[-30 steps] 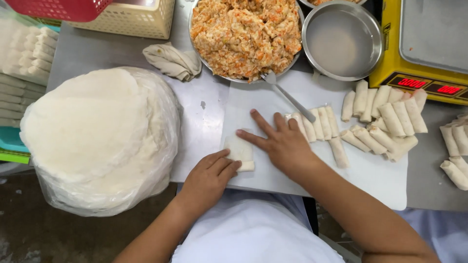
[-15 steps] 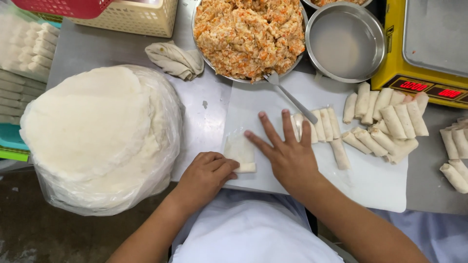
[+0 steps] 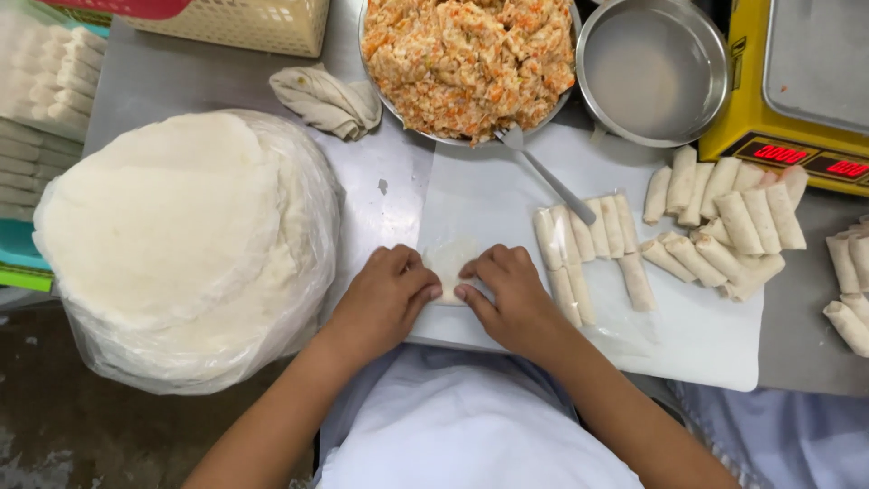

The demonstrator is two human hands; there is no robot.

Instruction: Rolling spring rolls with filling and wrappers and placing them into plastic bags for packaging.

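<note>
A small pale spring roll (image 3: 450, 263) lies on the white cutting board (image 3: 706, 335) near its front left part. My left hand (image 3: 385, 294) and my right hand (image 3: 511, 294) curl over it from either side, fingertips pressed on the wrapper. Finished rolls (image 3: 588, 240) lie in a row just right of my right hand. A metal bowl of orange-flecked filling (image 3: 466, 59) sits behind the board, with a spoon (image 3: 548, 177) leaning out of it.
A tall stack of round wrappers in a plastic bag (image 3: 181, 235) fills the left side. More finished rolls (image 3: 729, 217) pile at the right. An empty metal pan (image 3: 652, 68), a yellow scale (image 3: 797, 81), a folded cloth (image 3: 326, 100) and a woven basket (image 3: 235, 23) stand behind.
My right hand, flat and spread on the board before, has curled in onto the roll beside the left hand. The view has shifted slightly.
</note>
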